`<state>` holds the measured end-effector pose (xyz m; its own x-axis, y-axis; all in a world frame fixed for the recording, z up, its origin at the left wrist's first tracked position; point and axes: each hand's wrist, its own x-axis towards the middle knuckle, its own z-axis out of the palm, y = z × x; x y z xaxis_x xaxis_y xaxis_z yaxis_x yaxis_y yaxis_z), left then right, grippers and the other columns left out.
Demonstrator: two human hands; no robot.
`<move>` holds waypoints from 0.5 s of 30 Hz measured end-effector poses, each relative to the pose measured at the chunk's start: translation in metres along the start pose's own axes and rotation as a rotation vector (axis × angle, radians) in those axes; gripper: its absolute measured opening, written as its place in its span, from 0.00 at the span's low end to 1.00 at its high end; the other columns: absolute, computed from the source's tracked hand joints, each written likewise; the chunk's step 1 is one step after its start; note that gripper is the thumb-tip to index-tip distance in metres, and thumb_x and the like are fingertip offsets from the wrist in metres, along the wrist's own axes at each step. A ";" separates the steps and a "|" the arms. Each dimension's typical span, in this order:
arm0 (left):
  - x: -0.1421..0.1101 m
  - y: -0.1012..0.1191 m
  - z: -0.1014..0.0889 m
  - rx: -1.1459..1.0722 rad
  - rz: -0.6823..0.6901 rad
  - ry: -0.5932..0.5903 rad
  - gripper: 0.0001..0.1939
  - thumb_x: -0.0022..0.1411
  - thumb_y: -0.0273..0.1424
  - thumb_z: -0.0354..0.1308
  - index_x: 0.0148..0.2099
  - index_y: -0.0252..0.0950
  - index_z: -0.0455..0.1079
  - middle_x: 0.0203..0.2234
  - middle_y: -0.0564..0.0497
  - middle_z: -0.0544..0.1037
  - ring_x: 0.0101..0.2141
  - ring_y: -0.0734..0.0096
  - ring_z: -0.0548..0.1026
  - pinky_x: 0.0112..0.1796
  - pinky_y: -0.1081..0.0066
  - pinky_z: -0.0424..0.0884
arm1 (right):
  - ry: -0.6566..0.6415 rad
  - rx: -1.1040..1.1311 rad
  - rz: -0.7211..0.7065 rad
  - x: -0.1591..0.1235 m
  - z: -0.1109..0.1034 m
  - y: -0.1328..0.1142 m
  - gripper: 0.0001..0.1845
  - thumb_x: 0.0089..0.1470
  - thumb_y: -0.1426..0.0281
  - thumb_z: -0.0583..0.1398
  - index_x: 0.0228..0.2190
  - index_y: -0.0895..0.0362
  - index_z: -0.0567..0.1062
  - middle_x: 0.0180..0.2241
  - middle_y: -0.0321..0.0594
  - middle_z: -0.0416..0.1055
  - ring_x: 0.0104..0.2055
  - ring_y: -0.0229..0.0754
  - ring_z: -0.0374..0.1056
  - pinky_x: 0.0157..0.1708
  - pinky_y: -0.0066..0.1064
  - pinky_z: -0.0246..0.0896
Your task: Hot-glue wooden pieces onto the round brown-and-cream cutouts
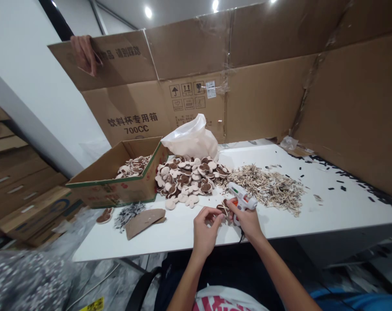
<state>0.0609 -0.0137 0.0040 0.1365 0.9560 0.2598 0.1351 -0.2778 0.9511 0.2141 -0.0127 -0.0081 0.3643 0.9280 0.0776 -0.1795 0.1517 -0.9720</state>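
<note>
A white glue gun [243, 198] with an orange trigger is gripped in my right hand [247, 220], its nozzle end tilted over the table. My left hand [205, 228] has thumb and fingertips closed at the edge of a dark brown fabric patch [222, 207] with a cream string bow on it. The right fingertips touch or nearly touch the same patch. Behind the hands lies a pile of brown and cream bunny-shaped patches [187, 177]. Right of it spreads a heap of cream string bows [267, 185].
An open cardboard box [108, 192] of patches stands left, beside a white plastic bag [196, 138]. Brown card [145, 222], dark scraps [128, 215] and one patch [104, 215] lie front left. Black bits [343, 188] are scattered right. Another person's hand [85, 54] holds the cardboard wall [260, 95].
</note>
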 end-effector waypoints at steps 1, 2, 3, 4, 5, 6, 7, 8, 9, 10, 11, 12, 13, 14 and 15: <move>0.000 0.000 0.000 0.005 0.011 0.003 0.08 0.63 0.37 0.65 0.39 0.37 0.79 0.32 0.50 0.78 0.31 0.68 0.73 0.36 0.70 0.70 | -0.005 0.003 0.002 0.000 0.000 -0.001 0.22 0.50 0.52 0.71 0.32 0.56 0.75 0.15 0.33 0.70 0.16 0.37 0.64 0.19 0.26 0.61; 0.000 0.000 0.000 0.010 0.019 0.004 0.08 0.63 0.37 0.65 0.39 0.37 0.79 0.32 0.50 0.78 0.31 0.68 0.73 0.36 0.70 0.70 | -0.010 0.005 0.002 0.000 0.000 -0.002 0.22 0.50 0.52 0.71 0.32 0.56 0.75 0.15 0.33 0.70 0.16 0.37 0.64 0.18 0.26 0.61; 0.000 0.001 0.000 0.013 0.025 0.003 0.08 0.64 0.37 0.65 0.39 0.37 0.79 0.32 0.50 0.78 0.31 0.68 0.72 0.36 0.70 0.69 | -0.014 0.007 0.001 -0.001 0.001 -0.003 0.22 0.49 0.51 0.71 0.32 0.56 0.75 0.15 0.33 0.70 0.16 0.37 0.64 0.18 0.26 0.61; 0.000 0.001 0.000 0.014 0.025 0.002 0.08 0.64 0.37 0.64 0.39 0.37 0.78 0.32 0.50 0.77 0.32 0.68 0.72 0.36 0.70 0.69 | -0.015 0.010 0.000 -0.001 0.001 -0.003 0.22 0.49 0.51 0.71 0.32 0.57 0.75 0.15 0.33 0.70 0.16 0.37 0.64 0.18 0.26 0.61; 0.000 0.001 0.000 0.011 0.020 0.001 0.09 0.64 0.37 0.64 0.39 0.37 0.78 0.32 0.50 0.77 0.32 0.69 0.72 0.36 0.71 0.69 | -0.017 0.012 -0.001 -0.001 0.001 -0.004 0.23 0.48 0.51 0.71 0.32 0.57 0.75 0.15 0.33 0.70 0.16 0.37 0.64 0.18 0.26 0.61; -0.001 0.000 0.000 0.007 0.012 0.002 0.09 0.64 0.37 0.64 0.40 0.37 0.78 0.32 0.50 0.77 0.31 0.69 0.72 0.36 0.71 0.69 | -0.016 0.013 0.000 -0.001 0.002 -0.004 0.23 0.48 0.51 0.71 0.32 0.57 0.75 0.15 0.32 0.69 0.15 0.37 0.64 0.18 0.26 0.61; -0.001 0.000 0.000 0.000 0.003 0.008 0.09 0.63 0.37 0.65 0.41 0.36 0.77 0.32 0.50 0.76 0.32 0.69 0.72 0.36 0.71 0.69 | -0.014 0.016 0.004 -0.001 0.002 -0.004 0.23 0.48 0.51 0.71 0.32 0.57 0.75 0.15 0.32 0.69 0.15 0.37 0.64 0.17 0.26 0.60; -0.001 0.000 0.000 -0.009 -0.005 0.016 0.10 0.63 0.38 0.65 0.42 0.36 0.76 0.32 0.50 0.76 0.32 0.69 0.72 0.36 0.71 0.69 | -0.012 0.019 0.011 -0.001 0.002 -0.004 0.23 0.48 0.50 0.71 0.32 0.57 0.75 0.15 0.32 0.69 0.15 0.37 0.64 0.17 0.26 0.60; -0.002 0.000 0.000 -0.018 -0.011 0.027 0.12 0.62 0.38 0.66 0.43 0.36 0.74 0.32 0.51 0.75 0.31 0.70 0.72 0.36 0.72 0.69 | -0.008 0.023 0.017 -0.001 0.002 -0.004 0.24 0.48 0.50 0.71 0.32 0.57 0.75 0.15 0.32 0.69 0.15 0.37 0.64 0.17 0.26 0.60; -0.002 0.001 0.000 -0.029 -0.014 0.039 0.13 0.62 0.38 0.66 0.44 0.36 0.73 0.32 0.51 0.75 0.31 0.70 0.72 0.35 0.72 0.70 | -0.005 0.029 0.022 -0.001 0.002 -0.003 0.24 0.47 0.50 0.71 0.32 0.57 0.75 0.15 0.32 0.70 0.15 0.38 0.65 0.17 0.26 0.60; -0.002 0.001 0.000 -0.041 -0.015 0.046 0.15 0.61 0.39 0.67 0.45 0.36 0.72 0.33 0.51 0.74 0.31 0.71 0.72 0.35 0.72 0.70 | -0.003 0.034 0.028 -0.001 0.001 -0.003 0.25 0.47 0.49 0.72 0.32 0.56 0.75 0.15 0.33 0.70 0.15 0.38 0.65 0.17 0.26 0.61; -0.002 0.002 0.000 -0.052 -0.018 0.047 0.15 0.61 0.39 0.66 0.46 0.36 0.71 0.33 0.51 0.74 0.31 0.71 0.72 0.35 0.72 0.70 | -0.002 0.037 0.032 -0.001 0.001 -0.002 0.25 0.47 0.49 0.72 0.32 0.56 0.75 0.15 0.33 0.70 0.15 0.39 0.65 0.16 0.27 0.61; -0.002 0.002 0.000 -0.061 -0.023 0.039 0.16 0.62 0.39 0.66 0.47 0.36 0.71 0.33 0.50 0.74 0.31 0.70 0.72 0.35 0.72 0.69 | -0.003 0.038 0.035 0.000 0.001 -0.003 0.25 0.46 0.49 0.72 0.32 0.56 0.75 0.15 0.33 0.71 0.15 0.39 0.65 0.16 0.27 0.61; -0.002 0.003 0.000 -0.065 -0.029 0.026 0.15 0.62 0.39 0.65 0.47 0.36 0.71 0.33 0.50 0.75 0.31 0.70 0.72 0.35 0.72 0.69 | -0.007 0.039 0.037 0.000 0.000 -0.003 0.25 0.46 0.49 0.72 0.32 0.56 0.75 0.15 0.34 0.71 0.15 0.39 0.65 0.16 0.27 0.61; -0.002 0.004 0.000 -0.061 -0.033 0.009 0.15 0.63 0.39 0.64 0.47 0.36 0.72 0.34 0.50 0.76 0.31 0.70 0.72 0.34 0.72 0.69 | -0.010 0.041 0.038 -0.001 0.000 -0.003 0.25 0.47 0.49 0.72 0.32 0.56 0.75 0.15 0.34 0.71 0.14 0.39 0.65 0.16 0.27 0.61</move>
<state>0.0616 -0.0167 0.0070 0.1240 0.9655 0.2291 0.0790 -0.2397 0.9676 0.2144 -0.0136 -0.0049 0.3477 0.9366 0.0430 -0.2300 0.1297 -0.9645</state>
